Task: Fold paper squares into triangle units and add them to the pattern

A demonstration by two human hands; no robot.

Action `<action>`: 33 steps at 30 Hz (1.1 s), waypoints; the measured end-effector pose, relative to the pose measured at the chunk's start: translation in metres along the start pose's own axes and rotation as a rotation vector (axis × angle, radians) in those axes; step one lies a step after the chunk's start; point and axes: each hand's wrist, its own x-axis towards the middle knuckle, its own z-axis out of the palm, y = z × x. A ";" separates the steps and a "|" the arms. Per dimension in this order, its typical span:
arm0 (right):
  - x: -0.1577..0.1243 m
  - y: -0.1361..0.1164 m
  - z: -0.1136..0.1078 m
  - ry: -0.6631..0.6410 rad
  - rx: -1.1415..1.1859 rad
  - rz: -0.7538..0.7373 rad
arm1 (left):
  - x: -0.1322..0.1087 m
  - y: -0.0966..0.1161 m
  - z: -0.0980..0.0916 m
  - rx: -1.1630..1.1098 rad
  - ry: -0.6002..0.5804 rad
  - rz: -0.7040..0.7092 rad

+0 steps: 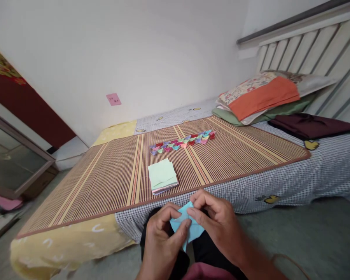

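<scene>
Both hands meet low in the middle of the head view, over my lap. My left hand (pixel 161 235) and my right hand (pixel 217 221) pinch a light blue sheet of paper (pixel 192 230) between fingers and thumbs; it is partly folded. On the striped bamboo mat (pixel 105 182) just beyond lies a stack of coloured paper squares (pixel 162 175) with a pale green sheet on top. Farther back a row of several small folded paper pieces (pixel 182 142) in mixed colours runs across the mat.
The mat covers a low bed with a checked sheet (pixel 323 171) and a yellow blanket (pixel 64 243). Pillows (pixel 262 95) and a dark folded cloth (pixel 309 125) lie at the right. A pink note (pixel 113 99) sticks to the white wall. A glass-fronted cabinet (pixel 11 159) stands at left.
</scene>
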 end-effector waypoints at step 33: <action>0.002 -0.001 -0.005 0.064 0.134 0.070 | -0.007 0.006 0.009 -0.406 0.213 -0.319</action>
